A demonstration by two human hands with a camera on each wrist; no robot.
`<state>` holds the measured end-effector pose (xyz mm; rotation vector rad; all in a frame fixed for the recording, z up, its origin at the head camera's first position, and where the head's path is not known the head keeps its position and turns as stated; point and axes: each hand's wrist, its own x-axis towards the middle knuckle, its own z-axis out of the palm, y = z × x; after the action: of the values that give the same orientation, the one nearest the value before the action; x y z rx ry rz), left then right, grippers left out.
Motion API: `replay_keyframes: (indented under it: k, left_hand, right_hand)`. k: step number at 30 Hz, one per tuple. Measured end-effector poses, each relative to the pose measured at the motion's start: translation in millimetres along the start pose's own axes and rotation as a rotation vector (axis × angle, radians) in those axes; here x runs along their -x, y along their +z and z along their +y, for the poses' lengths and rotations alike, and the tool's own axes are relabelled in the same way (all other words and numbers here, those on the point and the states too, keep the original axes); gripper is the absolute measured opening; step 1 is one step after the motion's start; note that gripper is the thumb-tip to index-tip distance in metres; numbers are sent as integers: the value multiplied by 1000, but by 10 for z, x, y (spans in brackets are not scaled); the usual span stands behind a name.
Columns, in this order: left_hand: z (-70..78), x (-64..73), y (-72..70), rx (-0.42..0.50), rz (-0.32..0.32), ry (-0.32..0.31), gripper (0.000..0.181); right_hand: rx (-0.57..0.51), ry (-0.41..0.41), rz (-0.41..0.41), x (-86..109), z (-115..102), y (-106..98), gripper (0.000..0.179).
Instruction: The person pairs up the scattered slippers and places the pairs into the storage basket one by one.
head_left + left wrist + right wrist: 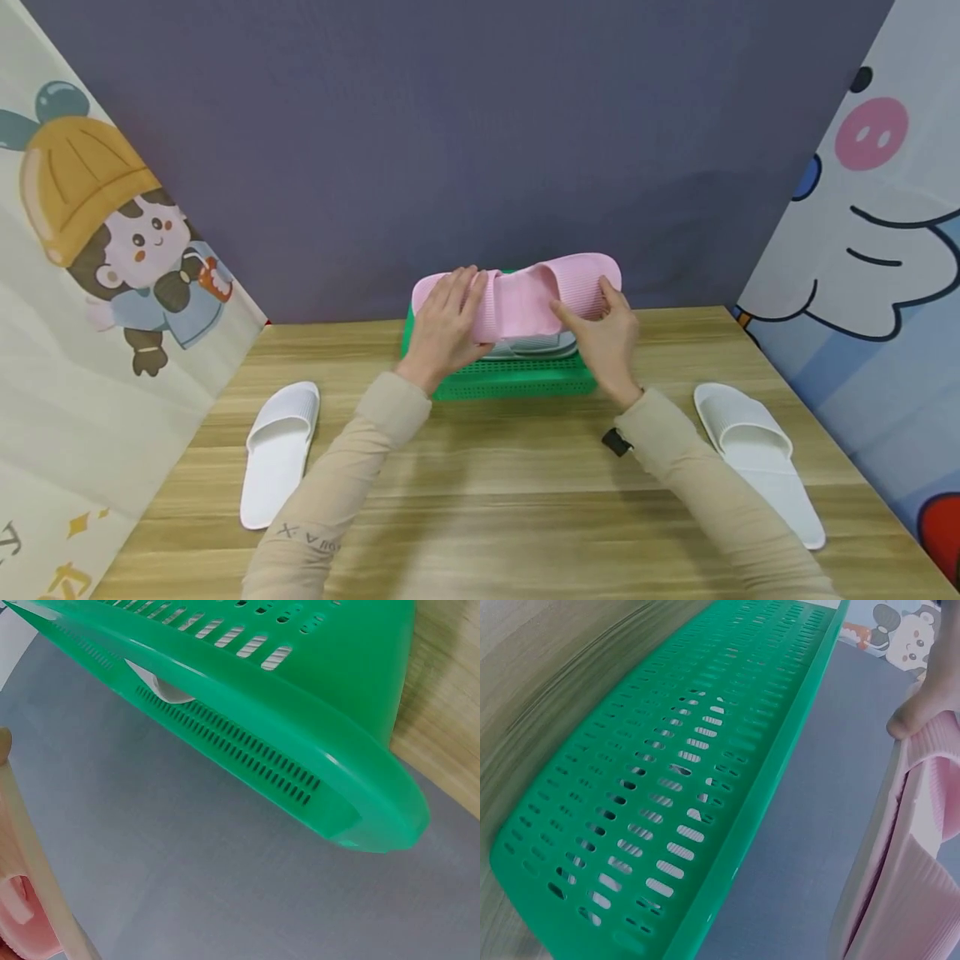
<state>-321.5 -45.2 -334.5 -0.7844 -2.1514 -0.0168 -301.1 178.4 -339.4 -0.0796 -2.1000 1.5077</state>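
Note:
Both hands hold a pair of pink slippers (528, 304) above a green basket (517, 386). The slippers lie together, with one ribbed strap toward each end. My left hand (446, 321) grips the left end, its fingers over the top. At the right end my right hand (606, 340) pinches the edge between thumb and fingers. Pale grey slippers (542, 346) lie inside the basket, partly hidden by the pink pair. In the right wrist view the pink slippers (900, 862) show a dark seam between their soles, beside the slotted basket wall (652, 787).
A white slipper (279, 454) lies on the wood-grain table (480, 517) at the left, and another white slipper (757, 462) at the right. A dark grey panel (480, 150) rises behind the basket. Printed cartoon sheets (112, 250) flank both sides.

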Motion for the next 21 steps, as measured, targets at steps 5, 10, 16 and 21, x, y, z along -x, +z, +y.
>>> replay_keyframes:
  k: [5,10,16,21]
  left_hand:
    - [31,-15,-2,-4,-13,-6,93]
    - [46,-24,8,-9,0,-11,92]
    - [55,-36,27,-26,7,-23,92]
    - [70,-43,27,-33,-5,-35,92]
  right_hand:
    - [4,9,-5,20,-5,21,86]
    - [3,1,-1,43,-27,55,88]
    - [-36,-12,-5,65,-44,99,88]
    - [-39,-5,-16,79,-50,132,89]
